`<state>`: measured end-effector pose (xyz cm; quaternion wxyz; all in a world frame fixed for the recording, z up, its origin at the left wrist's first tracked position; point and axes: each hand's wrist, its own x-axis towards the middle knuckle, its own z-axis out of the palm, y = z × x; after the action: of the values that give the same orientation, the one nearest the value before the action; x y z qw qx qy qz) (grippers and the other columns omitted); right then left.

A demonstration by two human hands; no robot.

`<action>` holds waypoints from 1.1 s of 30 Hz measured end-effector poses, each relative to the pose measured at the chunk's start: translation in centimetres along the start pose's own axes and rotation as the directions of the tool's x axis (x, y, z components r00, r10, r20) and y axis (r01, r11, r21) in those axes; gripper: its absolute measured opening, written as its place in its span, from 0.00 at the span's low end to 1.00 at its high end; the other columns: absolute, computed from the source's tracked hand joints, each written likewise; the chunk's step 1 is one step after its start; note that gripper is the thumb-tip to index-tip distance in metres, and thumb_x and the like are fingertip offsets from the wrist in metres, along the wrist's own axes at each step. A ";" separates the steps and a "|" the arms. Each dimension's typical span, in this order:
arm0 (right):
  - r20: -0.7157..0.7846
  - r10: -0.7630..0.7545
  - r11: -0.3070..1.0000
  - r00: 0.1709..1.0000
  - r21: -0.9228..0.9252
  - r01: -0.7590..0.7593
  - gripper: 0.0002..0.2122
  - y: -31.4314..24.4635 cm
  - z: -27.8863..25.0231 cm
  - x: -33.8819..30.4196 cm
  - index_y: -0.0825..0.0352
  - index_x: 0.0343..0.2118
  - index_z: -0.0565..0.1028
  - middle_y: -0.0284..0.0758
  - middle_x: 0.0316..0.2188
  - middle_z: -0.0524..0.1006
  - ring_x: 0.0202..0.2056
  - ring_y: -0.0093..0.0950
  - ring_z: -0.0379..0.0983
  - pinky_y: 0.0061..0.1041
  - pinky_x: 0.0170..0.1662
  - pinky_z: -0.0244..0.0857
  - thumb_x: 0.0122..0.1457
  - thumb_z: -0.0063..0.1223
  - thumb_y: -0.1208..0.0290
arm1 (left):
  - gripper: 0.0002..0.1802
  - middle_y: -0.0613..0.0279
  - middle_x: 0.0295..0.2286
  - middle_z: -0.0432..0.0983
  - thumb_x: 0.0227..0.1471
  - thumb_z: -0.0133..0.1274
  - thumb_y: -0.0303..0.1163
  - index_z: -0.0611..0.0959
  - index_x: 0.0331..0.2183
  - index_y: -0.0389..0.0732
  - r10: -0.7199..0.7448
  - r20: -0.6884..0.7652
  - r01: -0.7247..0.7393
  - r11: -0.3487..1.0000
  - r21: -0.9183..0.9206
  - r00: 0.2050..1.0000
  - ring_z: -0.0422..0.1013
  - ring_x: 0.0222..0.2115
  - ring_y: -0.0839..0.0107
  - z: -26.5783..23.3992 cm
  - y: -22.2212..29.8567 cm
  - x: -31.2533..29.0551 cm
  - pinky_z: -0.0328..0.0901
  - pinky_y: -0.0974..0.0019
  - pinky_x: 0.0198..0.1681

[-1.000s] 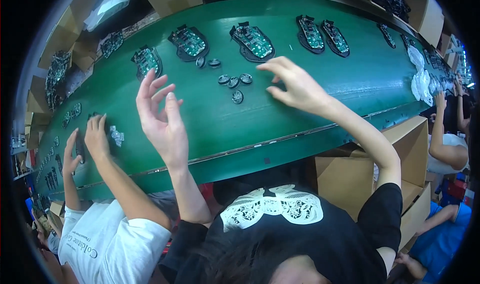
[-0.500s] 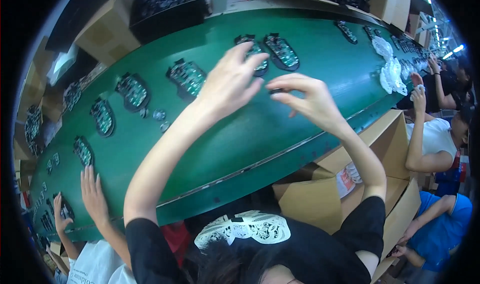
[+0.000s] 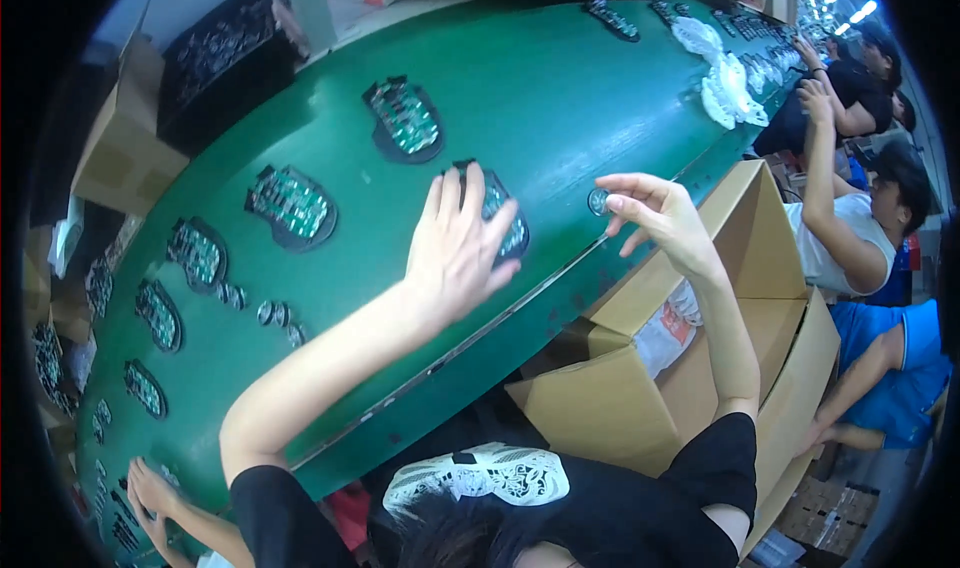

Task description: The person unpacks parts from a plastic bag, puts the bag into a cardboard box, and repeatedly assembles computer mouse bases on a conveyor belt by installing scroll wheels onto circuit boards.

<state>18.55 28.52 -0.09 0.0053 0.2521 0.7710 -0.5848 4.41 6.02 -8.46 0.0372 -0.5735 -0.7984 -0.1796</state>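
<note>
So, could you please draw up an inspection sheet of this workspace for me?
Surface: long green work surface, with a straight front edge bent by the lens.
Job's things: black-backed circuit board partly covered by the left hand; small round part by the right hand.
Clutter: other circuit boards, loose round parts, translucent plastic.
Hands: left over the board, fingers spread; right with the round part at its fingertips, grip unclear.
Cables: nothing seen.
Surroundings: open cardboard box nearby; co-worker in white at the right.
</note>
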 end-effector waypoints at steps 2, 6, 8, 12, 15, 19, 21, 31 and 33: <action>0.032 -0.018 1.000 0.999 -0.005 0.018 0.18 -0.5 1.7 0.3 0.71 0.52 0.75 0.33 0.36 0.78 0.31 0.20 0.77 0.18 0.25 0.74 0.63 0.59 0.68 | 0.36 0.34 0.57 0.60 0.46 0.64 0.50 0.75 0.55 0.47 -0.022 0.081 0.023 1.000 -0.007 0.996 0.59 0.57 0.40 -1.8 0.1 -3.2 0.55 0.44 0.63; 0.155 -0.029 0.998 0.988 -0.045 0.036 0.19 -1.6 6.6 1.9 0.69 0.54 0.75 0.33 0.36 0.78 0.31 0.19 0.77 0.18 0.27 0.74 0.62 0.61 0.67 | 0.40 0.37 0.59 0.57 0.43 0.67 0.46 0.73 0.58 0.52 -0.058 0.091 0.061 0.998 -0.032 0.994 0.59 0.58 0.42 -3.6 -1.7 -8.5 0.55 0.45 0.63; 0.186 -0.096 0.987 0.978 -0.113 0.119 0.17 -2.1 9.3 2.9 0.66 0.52 0.77 0.31 0.35 0.77 0.28 0.18 0.76 0.16 0.26 0.71 0.61 0.62 0.69 | 0.41 0.38 0.60 0.56 0.43 0.68 0.45 0.72 0.59 0.53 -0.083 0.059 0.087 0.993 -0.078 0.995 0.58 0.58 0.42 -3.9 -2.3 -9.8 0.55 0.44 0.63; 0.220 -0.262 0.921 0.940 -0.233 0.312 0.13 -3.4 14.6 3.6 0.65 0.46 0.81 0.33 0.34 0.78 0.26 0.18 0.77 0.17 0.25 0.69 0.58 0.64 0.75 | 0.42 0.43 0.62 0.55 0.40 0.69 0.42 0.73 0.58 0.56 -0.162 0.113 0.167 0.985 -0.033 0.980 0.55 0.62 0.44 -4.9 -2.8 -11.7 0.50 0.38 0.65; 0.296 -0.469 0.757 0.832 -0.351 0.551 0.13 -2.8 16.3 4.1 0.67 0.45 0.81 0.35 0.31 0.79 0.25 0.21 0.77 0.19 0.26 0.69 0.56 0.65 0.75 | 0.40 0.43 0.62 0.57 0.40 0.69 0.42 0.74 0.57 0.56 -0.153 0.129 0.157 0.987 -0.023 0.980 0.55 0.62 0.44 -4.7 -2.9 -11.7 0.50 0.38 0.65; 0.307 -0.618 0.547 0.724 -0.493 0.676 0.13 -2.2 17.3 4.9 0.68 0.43 0.81 0.37 0.30 0.79 0.25 0.27 0.78 0.25 0.26 0.71 0.53 0.66 0.75 | 0.44 0.43 0.62 0.57 0.36 0.71 0.45 0.74 0.57 0.56 -0.160 0.091 0.162 0.987 -0.020 0.983 0.54 0.63 0.45 -4.4 -3.2 -11.4 0.49 0.37 0.65; 0.329 -0.651 0.477 0.684 -0.524 0.706 0.12 -1.9 17.5 5.1 0.68 0.41 0.81 0.36 0.30 0.79 0.26 0.30 0.78 0.25 0.26 0.72 0.53 0.66 0.75 | 0.45 0.43 0.62 0.57 0.34 0.71 0.45 0.74 0.57 0.57 -0.152 0.102 0.158 0.986 -0.053 0.983 0.53 0.64 0.45 -4.6 -3.4 -11.2 0.49 0.37 0.65; 0.530 -0.622 0.134 0.576 -0.653 0.745 0.21 -2.7 16.9 3.7 0.74 0.48 0.77 0.36 0.36 0.76 0.34 0.28 0.76 0.25 0.26 0.73 0.48 0.60 0.80 | 0.42 0.46 0.60 0.60 0.31 0.72 0.42 0.78 0.54 0.58 -0.091 0.095 0.107 0.978 -0.177 0.991 0.61 0.58 0.51 -5.1 -4.8 -10.1 0.54 0.38 0.62; 0.537 -0.522 0.190 0.663 -0.684 0.704 0.22 -4.3 17.0 3.6 0.70 0.50 0.77 0.38 0.34 0.77 0.31 0.32 0.77 0.27 0.30 0.74 0.49 0.61 0.84 | 0.42 0.46 0.59 0.61 0.31 0.72 0.42 0.79 0.53 0.58 -0.085 0.090 0.100 0.979 -0.177 0.992 0.61 0.58 0.51 -4.9 -5.0 -10.1 0.54 0.38 0.62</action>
<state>8.80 13.70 -2.71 -0.0343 -0.1719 0.9802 -0.0915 2.51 -6.03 -7.79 -0.0560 -0.5435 -0.8055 -0.2292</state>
